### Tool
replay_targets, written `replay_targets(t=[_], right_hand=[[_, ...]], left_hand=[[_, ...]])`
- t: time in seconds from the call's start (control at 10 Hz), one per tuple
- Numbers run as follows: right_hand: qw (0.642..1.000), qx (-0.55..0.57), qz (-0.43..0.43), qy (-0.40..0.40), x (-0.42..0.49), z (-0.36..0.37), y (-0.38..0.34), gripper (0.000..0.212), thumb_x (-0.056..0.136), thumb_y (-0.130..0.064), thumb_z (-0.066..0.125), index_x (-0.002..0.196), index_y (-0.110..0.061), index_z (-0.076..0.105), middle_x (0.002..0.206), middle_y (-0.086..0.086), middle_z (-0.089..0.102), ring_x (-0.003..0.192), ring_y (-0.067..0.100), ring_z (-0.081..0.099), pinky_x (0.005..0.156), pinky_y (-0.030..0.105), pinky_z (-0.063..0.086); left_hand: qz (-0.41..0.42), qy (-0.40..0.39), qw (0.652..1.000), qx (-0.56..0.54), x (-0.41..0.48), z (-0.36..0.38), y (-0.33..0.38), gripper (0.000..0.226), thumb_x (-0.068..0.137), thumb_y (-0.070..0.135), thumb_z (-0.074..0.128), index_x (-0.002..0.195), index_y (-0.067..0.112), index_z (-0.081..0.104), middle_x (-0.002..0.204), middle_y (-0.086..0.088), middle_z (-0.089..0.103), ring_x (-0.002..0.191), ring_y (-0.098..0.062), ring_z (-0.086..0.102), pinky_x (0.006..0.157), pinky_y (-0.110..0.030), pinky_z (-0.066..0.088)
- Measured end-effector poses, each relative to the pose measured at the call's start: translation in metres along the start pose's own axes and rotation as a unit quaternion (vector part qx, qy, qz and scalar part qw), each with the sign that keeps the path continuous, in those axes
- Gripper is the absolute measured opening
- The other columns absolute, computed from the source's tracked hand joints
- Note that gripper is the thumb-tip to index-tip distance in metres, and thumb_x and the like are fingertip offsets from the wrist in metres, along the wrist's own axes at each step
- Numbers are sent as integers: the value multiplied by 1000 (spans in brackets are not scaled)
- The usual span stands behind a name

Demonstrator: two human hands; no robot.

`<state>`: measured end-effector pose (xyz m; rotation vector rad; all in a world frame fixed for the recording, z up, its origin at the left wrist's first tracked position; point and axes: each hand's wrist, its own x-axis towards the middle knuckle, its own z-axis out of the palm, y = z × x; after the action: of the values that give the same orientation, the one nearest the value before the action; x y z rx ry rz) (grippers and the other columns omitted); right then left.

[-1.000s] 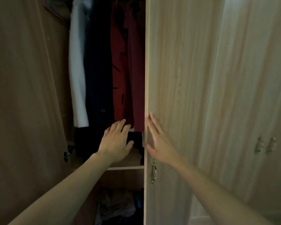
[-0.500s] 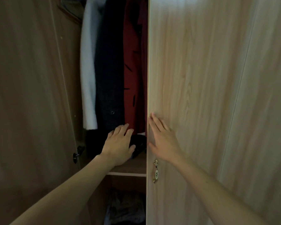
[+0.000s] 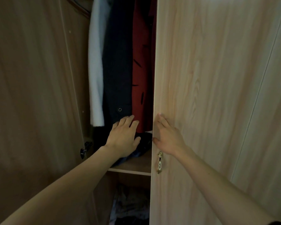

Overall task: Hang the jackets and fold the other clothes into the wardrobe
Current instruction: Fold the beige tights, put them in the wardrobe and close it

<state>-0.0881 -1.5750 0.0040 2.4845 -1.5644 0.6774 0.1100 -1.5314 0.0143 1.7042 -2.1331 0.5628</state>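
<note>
Inside, jackets (image 3: 117, 70) vertical, hems down; flat hands: left (image 3: 123, 137) on clothes (image 3: 144, 143), right (image 3: 167, 137) on door (image 3: 209, 95).

I have a single head-worn wide-angle view, facing forward and slightly down, close to the wardrobe (image 3: 136, 166); open gap at centre, door (image 3: 209, 95) filling the right

Wardrobe doors ajar. Left door (image 3: 31, 95) swung wide, right door (image 3: 209, 78) partly shut. Three jackets hang in gap: white jacket (image 3: 96, 70) leftmost, dark jacket (image 3: 118, 70) in middle, red jacket (image 3: 141, 78) against right door edge. Left hand (image 3: 122, 137) lies flat, fingers straight, on dark garment (image 3: 143, 143) lying on shelf (image 3: 135, 165). Fingertips touch jacket hems. Right hand (image 3: 167, 137) flat on right door face near its edge, just above ornate handle (image 3: 159, 162). Below shelf – crumpled clothes (image 3: 130, 203), dim.
</note>
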Motion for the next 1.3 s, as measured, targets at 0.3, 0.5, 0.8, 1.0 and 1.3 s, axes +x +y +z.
replay_targets(t=[0.3, 0.5, 0.8, 1.0, 1.3], right_hand=[[994, 97, -12, 50, -12, -5, -13, 72, 96, -37, 58, 155, -17, 22, 166, 4, 9, 150, 20, 19, 116, 34, 27], [985, 153, -18, 71, -21, 7, -39, 68, 96, -35, 59, 154, -20, 27, 165, 3, 15, 149, 18, 21, 119, 38, 28], [983, 165, -36, 77, -56, -4, -130, 69, 95, -36, 60, 154, -23, 27, 164, 0, 17, 149, 19, 23, 117, 37, 24], [981, 176, -49, 67, -85, -21, -219, 68, 96, -36, 60, 154, -23, 26, 164, -2, 16, 149, 18, 22, 118, 41, 30], [978, 195, -73, 21, -129, -21, -334, 67, 97, -36, 57, 155, -26, 24, 165, -7, 10, 151, 15, 14, 120, 39, 26]], left_hand=[[-8, -8, 1000, -14, -16, 1, 2, 65, 94, 47, 52, 150, 21, 29, 161, -5, 21, 147, -24, 20, 117, -42, 25], [-12, -6, 1000, -17, -37, -16, -8, 65, 94, 47, 52, 149, 22, 30, 161, -4, 22, 148, -22, 20, 117, -42, 27], [-2, 44, 999, -10, -103, -83, -47, 64, 93, 48, 52, 148, 23, 31, 160, -2, 25, 146, -21, 23, 116, -42, 28], [-13, 81, 996, 21, -178, -133, -97, 64, 91, 48, 53, 147, 22, 34, 157, -3, 31, 147, -24, 24, 117, -43, 26], [-177, 143, 972, 61, -276, -188, -197, 61, 85, 36, 62, 138, 12, 43, 163, -16, 6, 151, -35, 6, 117, -52, 24]])
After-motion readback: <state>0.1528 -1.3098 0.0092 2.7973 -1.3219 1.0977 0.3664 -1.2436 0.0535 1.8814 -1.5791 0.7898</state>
